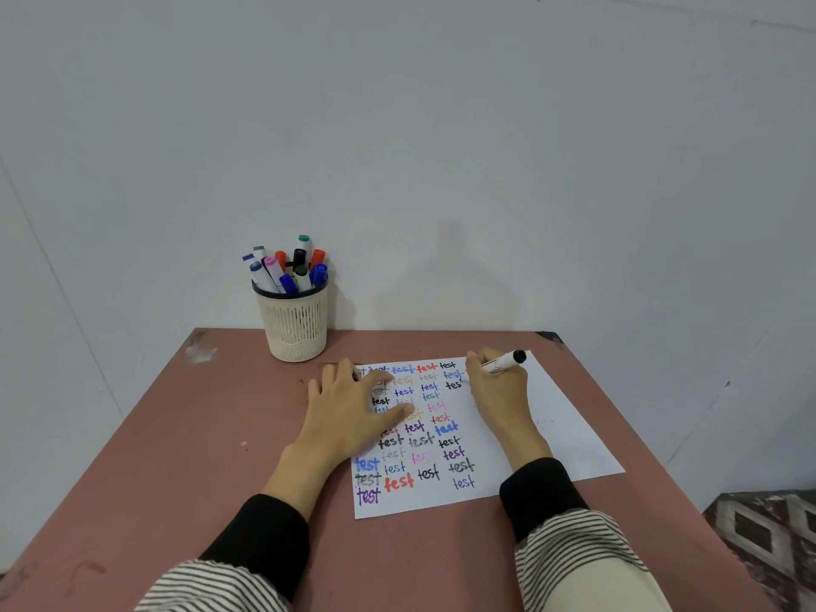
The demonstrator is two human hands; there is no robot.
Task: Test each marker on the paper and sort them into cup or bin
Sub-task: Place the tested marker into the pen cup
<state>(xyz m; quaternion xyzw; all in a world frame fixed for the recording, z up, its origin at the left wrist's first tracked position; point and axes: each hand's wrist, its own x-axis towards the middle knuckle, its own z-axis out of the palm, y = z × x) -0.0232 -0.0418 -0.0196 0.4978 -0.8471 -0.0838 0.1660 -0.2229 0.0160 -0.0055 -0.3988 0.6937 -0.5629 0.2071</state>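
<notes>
Head view: one frame, looking down at a reddish table [176,435].
Right hand [499,390]: fingers curling round one marker [503,360], gripping it; tip hidden behind the fingers, black end pointing to 3 o'clock.
Left hand [353,413]: lying flat, fingers straight and spread, pressing the paper's left part.
Paper [552,417]: one white sheet, sitting centre-right, carrying rows of "test" in many colours.
Cup [296,324]: one cream mesh cup at 11 o'clock from the paper, holding about ten capped markers.

A worn reddish-brown table [185,435] stands against a plain pale wall [441,125], with diamond-patterned flooring [768,527] at lower right.
</notes>
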